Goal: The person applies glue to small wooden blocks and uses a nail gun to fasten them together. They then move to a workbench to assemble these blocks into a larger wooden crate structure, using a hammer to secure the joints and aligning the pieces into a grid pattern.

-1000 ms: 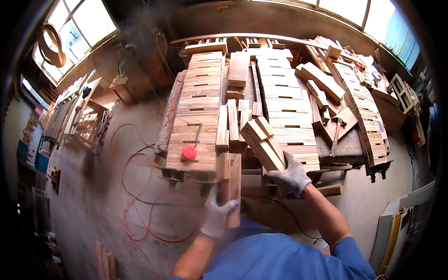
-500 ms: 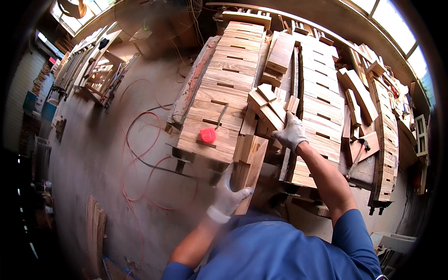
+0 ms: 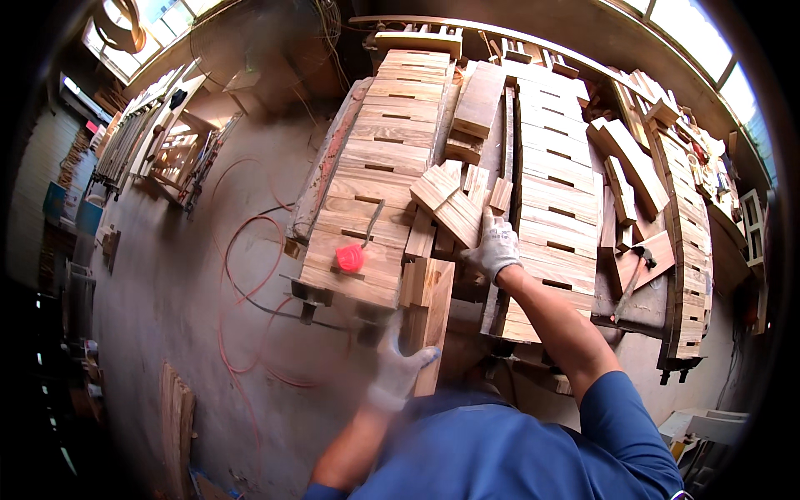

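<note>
My left hand (image 3: 398,367), in a white glove, is closed around the near end of a wooden block (image 3: 435,321) with a stepped side, at the bench's front edge. Its thumb lies across the block; the fingers are partly hidden and blurred. My right hand (image 3: 495,247), also gloved, is closed at the near end of a slanted grooved wooden block (image 3: 448,204), its fingertips partly hidden. A short wood piece (image 3: 500,196) stands just beyond those fingers. More wooden pieces lie under and behind the slanted block.
Rows of slotted boards run along the left (image 3: 379,171), middle (image 3: 557,179) and right (image 3: 690,242). A red tape measure (image 3: 350,258) rests on the left row. A hammer (image 3: 637,271) lies on a board at right. A red hose (image 3: 223,300) loops across the floor.
The whole view has shifted, so the benches appear further left. Under my right hand, the slanted wood pieces now lie more flush together. My left hand keeps hold of its block.
</note>
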Motion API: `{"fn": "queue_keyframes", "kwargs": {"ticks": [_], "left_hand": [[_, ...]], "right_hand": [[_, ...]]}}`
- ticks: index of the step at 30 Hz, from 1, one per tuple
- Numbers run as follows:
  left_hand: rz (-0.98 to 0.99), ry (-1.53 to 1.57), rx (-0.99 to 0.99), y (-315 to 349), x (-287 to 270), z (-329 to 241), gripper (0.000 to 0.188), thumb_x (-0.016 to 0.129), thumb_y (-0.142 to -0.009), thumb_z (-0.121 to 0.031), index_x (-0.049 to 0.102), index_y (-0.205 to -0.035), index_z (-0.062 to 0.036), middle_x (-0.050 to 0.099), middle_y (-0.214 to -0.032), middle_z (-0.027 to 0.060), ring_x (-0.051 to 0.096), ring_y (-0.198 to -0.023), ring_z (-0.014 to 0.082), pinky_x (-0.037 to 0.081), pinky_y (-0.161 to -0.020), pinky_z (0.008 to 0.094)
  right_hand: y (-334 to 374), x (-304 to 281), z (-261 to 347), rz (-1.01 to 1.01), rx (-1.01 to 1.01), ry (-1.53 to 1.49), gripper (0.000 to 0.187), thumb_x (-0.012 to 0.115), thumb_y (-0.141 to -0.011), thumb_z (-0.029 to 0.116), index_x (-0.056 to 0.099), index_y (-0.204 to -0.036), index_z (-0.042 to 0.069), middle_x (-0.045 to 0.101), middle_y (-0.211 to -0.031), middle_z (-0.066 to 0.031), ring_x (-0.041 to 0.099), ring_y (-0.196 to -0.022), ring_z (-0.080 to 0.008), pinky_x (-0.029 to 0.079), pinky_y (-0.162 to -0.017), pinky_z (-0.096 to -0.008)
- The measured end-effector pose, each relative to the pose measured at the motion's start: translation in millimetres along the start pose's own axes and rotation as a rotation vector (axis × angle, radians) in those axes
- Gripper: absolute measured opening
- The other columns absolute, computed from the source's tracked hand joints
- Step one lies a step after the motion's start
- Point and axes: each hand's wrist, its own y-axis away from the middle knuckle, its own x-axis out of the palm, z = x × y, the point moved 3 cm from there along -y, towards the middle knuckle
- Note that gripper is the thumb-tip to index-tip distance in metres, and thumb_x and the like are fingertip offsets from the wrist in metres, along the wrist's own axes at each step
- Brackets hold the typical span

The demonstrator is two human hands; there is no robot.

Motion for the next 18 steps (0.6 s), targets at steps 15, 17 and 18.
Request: {"fn": "queue_keyframes", "kwargs": {"ticks": [15, 17, 18], "left_hand": [[-0.195, 0.261, -0.059, -155.5, -8.6, -45.1, 0.053, 0.081, -0.084, 0.003, 0.062, -0.133, 0.0042, 0.074, -0.106, 0.0113, 0.072, -0.084, 0.0156, 0.062, -0.076, 0.0279], [-0.326, 0.182, 0.060, -203.3, -27.3, -1.1, 0.061, 0.085, -0.080, 0.002, 0.060, -0.136, 0.0059, 0.073, -0.110, 0.0121, 0.073, -0.087, 0.0183, 0.062, -0.076, 0.0300], [-0.342, 0.098, 0.063, -212.6, -17.9, -5.6, 0.071, 0.088, -0.076, -0.001, 0.058, -0.140, 0.0082, 0.073, -0.117, 0.0146, 0.074, -0.091, 0.0232, 0.063, -0.078, 0.0330]], "right_hand": [[48.0, -12.5, -11.3, -0.128, -0.073, -0.059, 0.114, 0.096, -0.070, 0.047, 0.043, -0.158, -0.002, 0.049, -0.153, -0.0260, 0.050, -0.140, -0.0425, 0.043, -0.118, -0.0507], [59.4, -23.3, -4.8, -0.169, -0.126, -0.091, 0.110, 0.096, -0.070, 0.046, 0.046, -0.155, -0.002, 0.050, -0.151, -0.0275, 0.051, -0.138, -0.0436, 0.043, -0.117, -0.0514], [70.1, -32.1, -14.9, -0.183, -0.117, -0.116, 0.108, 0.096, -0.069, 0.045, 0.047, -0.154, -0.002, 0.050, -0.150, -0.0284, 0.052, -0.137, -0.0442, 0.044, -0.117, -0.0518]]}}
